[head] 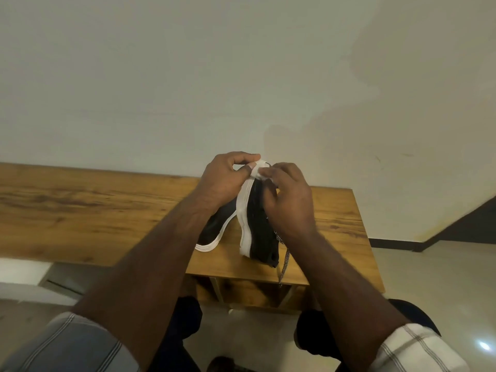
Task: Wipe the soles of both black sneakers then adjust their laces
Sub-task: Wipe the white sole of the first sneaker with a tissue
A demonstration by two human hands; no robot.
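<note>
Left of the raised sneaker (pixel 257 224), its mate (pixel 214 229) lies on the table (pixel 335 210). My left hand (pixel 222 181) pinches the raised toe steady, sole edge exposed. My right hand (pixel 288 200) pinches a white wipe (pixel 261 174) (partly hidden) against it.

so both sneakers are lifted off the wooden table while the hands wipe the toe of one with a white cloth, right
Not quite. Only one sneaker is tipped up in the hands, and its heel end looks to rest on the wooden table. The other sneaker lies on the table beside it, unheld. The head view shows this. The left hand and right hand do work a white cloth at its toe.
</note>
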